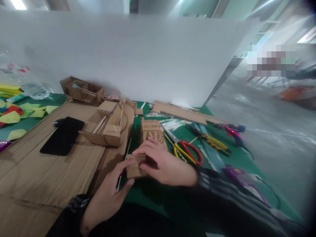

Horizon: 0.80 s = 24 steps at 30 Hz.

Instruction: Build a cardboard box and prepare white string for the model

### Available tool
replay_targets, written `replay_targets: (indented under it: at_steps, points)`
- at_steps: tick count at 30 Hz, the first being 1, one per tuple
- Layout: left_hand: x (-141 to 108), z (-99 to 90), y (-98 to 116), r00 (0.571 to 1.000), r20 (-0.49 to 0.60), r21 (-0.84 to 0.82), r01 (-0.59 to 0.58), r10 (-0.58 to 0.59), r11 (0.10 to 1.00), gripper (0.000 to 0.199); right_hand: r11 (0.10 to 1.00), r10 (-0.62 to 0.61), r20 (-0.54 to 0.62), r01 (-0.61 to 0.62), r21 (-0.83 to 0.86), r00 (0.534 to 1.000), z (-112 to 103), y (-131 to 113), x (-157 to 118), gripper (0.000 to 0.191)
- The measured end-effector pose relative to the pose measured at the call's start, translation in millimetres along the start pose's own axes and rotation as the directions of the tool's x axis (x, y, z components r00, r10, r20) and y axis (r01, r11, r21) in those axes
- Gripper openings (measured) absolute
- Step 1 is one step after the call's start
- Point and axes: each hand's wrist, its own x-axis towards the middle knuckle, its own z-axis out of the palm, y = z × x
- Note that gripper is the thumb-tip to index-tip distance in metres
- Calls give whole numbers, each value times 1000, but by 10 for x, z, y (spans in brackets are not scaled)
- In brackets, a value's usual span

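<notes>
Between my hands is a small cardboard box [136, 167], low over the near edge of the green table. My left hand [111, 191] grips its left side, thumb below and index finger on top. From the right, my right hand [160, 161] closes on the box with thumb and fingers, palm down. Just beyond, partly hidden by my right fingers, a printed cardboard piece [151, 126] lies on the table. Left of it stands a cardboard model [111, 128] with wooden sticks.
Red-handled scissors [191, 152], yellow-handled pliers [214, 141] and a purple glue gun [234, 172] lie right. A black phone [63, 136] rests on cardboard sheets [49, 177] at left. Another cardboard model [82, 90] stands against a white partition [123, 56]; a person is blurred beyond at right.
</notes>
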Motion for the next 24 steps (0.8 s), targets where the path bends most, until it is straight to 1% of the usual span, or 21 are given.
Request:
replay_targets:
  at_steps: [5,8,9,11,14,16,19,24]
  points:
    - [-11,-13,34,1000,-8,-21,12,-12,1000,39,1000,-16,1,16,4,1000,11,17,-2,34]
    - [-35,-40,76,1000,-4,-53,13,-13,998,43,1000,-21,-2,21,6,1000,11,22,-3,36]
    - [-41,-45,85,1000,-10,-88,5,-5,996,43,1000,-25,-2,25,9,1000,11,22,-3,36]
    - [-41,-42,87,998,-59,-194,-8,-3,981,38,999,-32,-6,32,10,999,10,19,-3,35]
    - [-6,-10,60,988,-140,-312,15,-61,950,30,1000,-27,-14,27,-3,1000,7,11,-9,34]
    - [24,15,42,981,-174,-310,33,-91,950,29,1000,-18,-17,18,-17,1000,0,3,-26,36]
    - [43,37,45,971,-216,-287,40,-105,957,27,999,-10,1,10,-46,1000,-11,-6,-74,43]
    - [28,33,91,971,-220,-248,36,-92,968,24,998,16,5,-15,-53,1000,0,9,-149,44]
